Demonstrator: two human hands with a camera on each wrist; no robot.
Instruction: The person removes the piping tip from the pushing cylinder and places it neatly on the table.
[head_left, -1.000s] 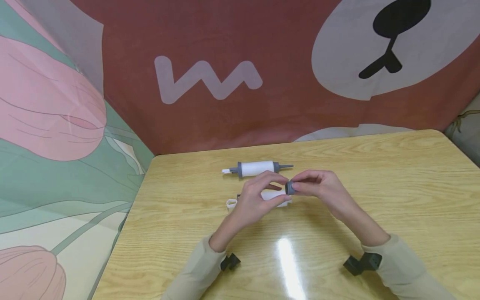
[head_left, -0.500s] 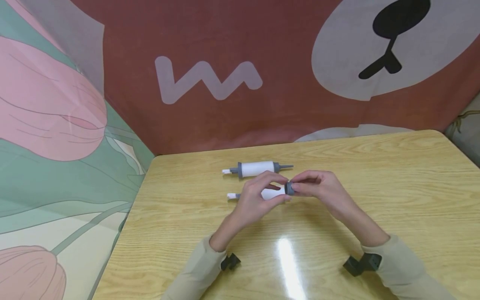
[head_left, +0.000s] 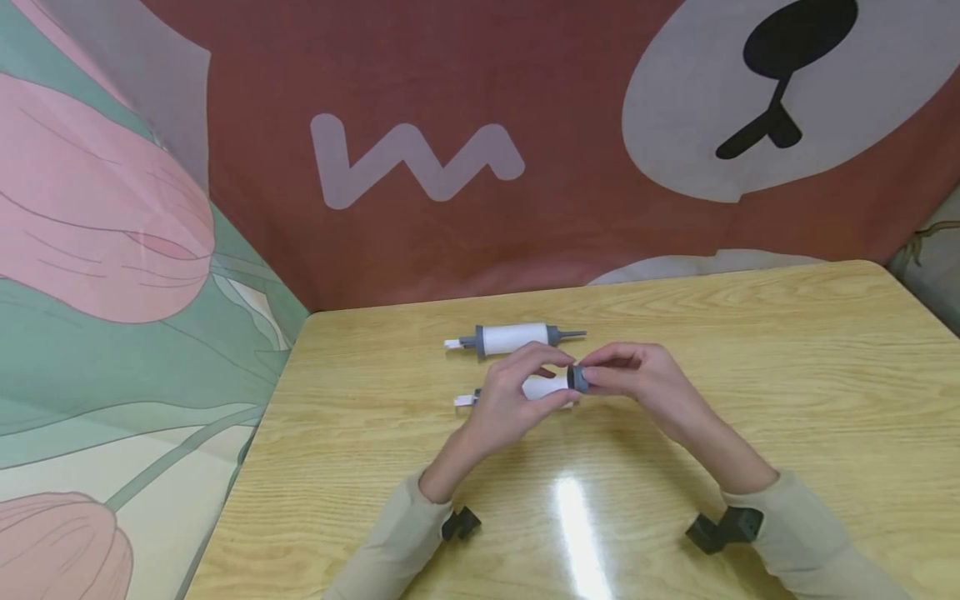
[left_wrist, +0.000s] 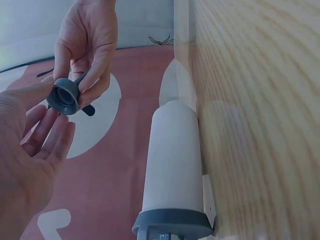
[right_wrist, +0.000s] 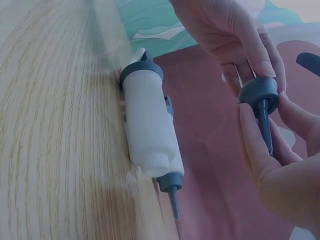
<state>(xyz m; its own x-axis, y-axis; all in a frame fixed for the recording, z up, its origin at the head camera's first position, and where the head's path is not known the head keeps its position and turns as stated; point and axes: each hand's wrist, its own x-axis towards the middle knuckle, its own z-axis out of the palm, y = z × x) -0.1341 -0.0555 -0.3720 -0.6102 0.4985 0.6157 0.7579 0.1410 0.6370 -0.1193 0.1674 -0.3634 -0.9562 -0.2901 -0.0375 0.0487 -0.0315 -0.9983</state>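
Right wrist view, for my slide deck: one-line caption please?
Right hand pinches a grey nozzle cap; two white syringe-like tubes lie on the wooden table.
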